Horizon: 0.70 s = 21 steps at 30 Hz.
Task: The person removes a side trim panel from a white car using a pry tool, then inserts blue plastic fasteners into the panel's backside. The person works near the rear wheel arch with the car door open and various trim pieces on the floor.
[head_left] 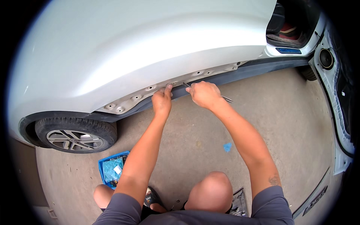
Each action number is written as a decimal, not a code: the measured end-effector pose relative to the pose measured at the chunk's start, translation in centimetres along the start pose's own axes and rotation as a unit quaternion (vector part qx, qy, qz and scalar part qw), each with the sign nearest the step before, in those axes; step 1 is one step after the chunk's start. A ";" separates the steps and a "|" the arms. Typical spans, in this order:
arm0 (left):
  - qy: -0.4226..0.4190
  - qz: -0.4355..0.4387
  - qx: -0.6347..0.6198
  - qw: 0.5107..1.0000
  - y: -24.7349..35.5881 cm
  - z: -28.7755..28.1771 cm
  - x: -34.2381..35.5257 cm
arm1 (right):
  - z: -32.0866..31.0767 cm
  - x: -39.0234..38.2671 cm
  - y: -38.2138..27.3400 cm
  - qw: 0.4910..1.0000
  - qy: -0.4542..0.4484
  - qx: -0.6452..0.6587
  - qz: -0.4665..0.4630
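My right hand [204, 93] is wrapped round a slim metal hand tool [227, 99]. Its bent tip reaches left to the sill, and two thin ends stick out behind my fist; I cannot tell its exact kind. Close beside it, my left hand [162, 99] is closed, thumb up, at the exposed metal sill flange [137, 97] of a white car. Whatever its fingers pinch there is too small or hidden. Several holes run along the flange, and a dark grey sill trim [247, 73] lies just below it.
A tyred wheel [75, 138] stands at left. A blue bin [103, 168] with a bag and small parts sits beside my left leg. A blue scrap [227, 147] lies on the concrete floor [195, 131]. At right hangs an open car door [330, 82] with its speaker exposed.
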State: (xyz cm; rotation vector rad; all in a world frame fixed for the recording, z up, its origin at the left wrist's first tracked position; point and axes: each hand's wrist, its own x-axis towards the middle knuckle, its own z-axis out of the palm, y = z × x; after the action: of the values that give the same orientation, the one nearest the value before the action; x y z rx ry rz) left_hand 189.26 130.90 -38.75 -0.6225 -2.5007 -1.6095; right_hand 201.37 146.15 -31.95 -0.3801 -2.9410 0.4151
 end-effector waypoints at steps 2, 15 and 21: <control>0.012 -0.005 -0.006 1.000 -0.6 -0.1 0.3 | -0.1 0.1 -0.6 1.000 -0.001 0.002 0.000; 0.010 -0.032 -0.053 0.998 -0.9 0.5 0.5 | 0.1 0.5 -1.6 1.000 0.008 -0.017 -0.003; -0.026 -0.049 -0.111 0.992 -0.9 0.4 0.6 | 0.5 0.9 -1.7 1.000 -0.008 -0.026 0.014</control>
State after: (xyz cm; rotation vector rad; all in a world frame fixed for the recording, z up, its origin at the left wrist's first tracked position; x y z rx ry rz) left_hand 188.37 131.08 -39.52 -0.5798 -2.4413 -1.9507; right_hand 200.05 144.70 -31.87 -0.4272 -2.9694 0.3481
